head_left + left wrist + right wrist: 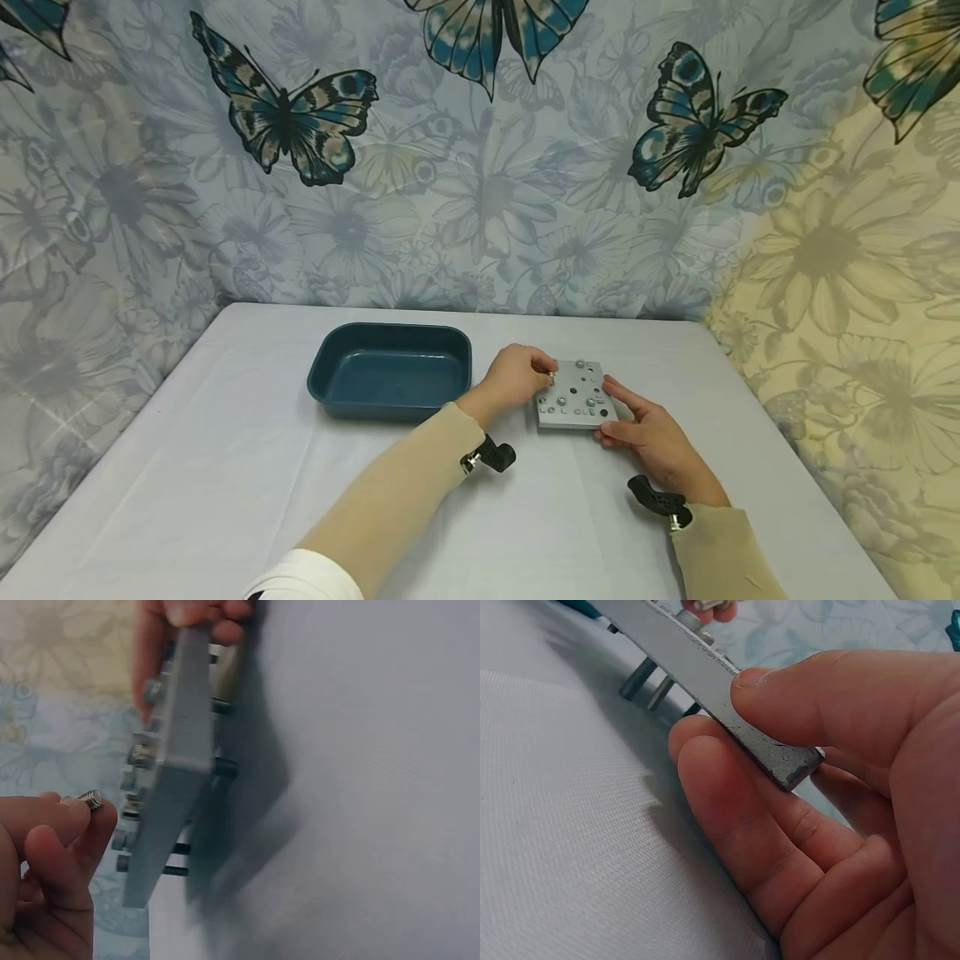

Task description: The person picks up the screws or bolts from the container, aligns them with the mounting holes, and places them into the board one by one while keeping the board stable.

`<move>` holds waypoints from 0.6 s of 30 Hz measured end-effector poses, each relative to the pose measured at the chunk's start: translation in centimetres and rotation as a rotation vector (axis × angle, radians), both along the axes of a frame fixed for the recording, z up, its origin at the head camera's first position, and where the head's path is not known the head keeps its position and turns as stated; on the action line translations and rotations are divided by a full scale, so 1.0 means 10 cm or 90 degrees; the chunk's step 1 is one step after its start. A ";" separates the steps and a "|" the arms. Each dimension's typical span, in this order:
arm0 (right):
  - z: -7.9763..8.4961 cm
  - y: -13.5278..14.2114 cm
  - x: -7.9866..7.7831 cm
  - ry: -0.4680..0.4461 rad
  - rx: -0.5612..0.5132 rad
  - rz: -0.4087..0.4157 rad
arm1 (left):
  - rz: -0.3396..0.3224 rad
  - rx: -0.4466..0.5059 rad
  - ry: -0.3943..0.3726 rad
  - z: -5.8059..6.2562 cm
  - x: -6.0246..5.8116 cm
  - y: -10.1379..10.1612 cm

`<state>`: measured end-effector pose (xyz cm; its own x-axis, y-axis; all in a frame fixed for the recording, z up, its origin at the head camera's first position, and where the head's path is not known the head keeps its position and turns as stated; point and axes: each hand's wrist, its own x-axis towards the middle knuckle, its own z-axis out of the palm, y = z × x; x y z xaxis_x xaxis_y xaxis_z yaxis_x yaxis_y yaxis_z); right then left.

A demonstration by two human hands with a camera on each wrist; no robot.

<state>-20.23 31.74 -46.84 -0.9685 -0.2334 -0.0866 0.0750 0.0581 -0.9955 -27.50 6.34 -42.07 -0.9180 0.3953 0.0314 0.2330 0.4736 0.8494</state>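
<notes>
A grey metal plate (567,423) with holes and several screws in it is held slightly above the white table. My right hand (652,433) grips its right edge, with the thumb on the near corner in the right wrist view. Between thumb and finger, my left hand (513,377) pinches a small screw (91,799), its threaded end showing. That screw is beside the plate's left side, apart from it in the left wrist view. Screw shanks (637,679) stick out below the plate (705,679), over the cloth.
To the left of the plate stands a dark teal tray (390,412) on the white-covered table (187,483). Behind the table hangs a butterfly-and-flower patterned cloth (480,192). Each wrist carries a black camera mount (495,454).
</notes>
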 end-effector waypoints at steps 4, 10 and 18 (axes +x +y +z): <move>0.00 -0.01 0.00 0.005 -0.005 0.005 | -0.011 -0.022 0.031 -0.05 0.00 0.07; -0.02 -0.02 -0.01 0.003 -0.013 0.000 | -0.027 -0.043 0.052 -0.07 -0.02 0.14; 0.00 -0.01 0.01 0.005 -0.004 -0.007 | -0.046 -0.077 0.116 -0.12 -0.05 0.24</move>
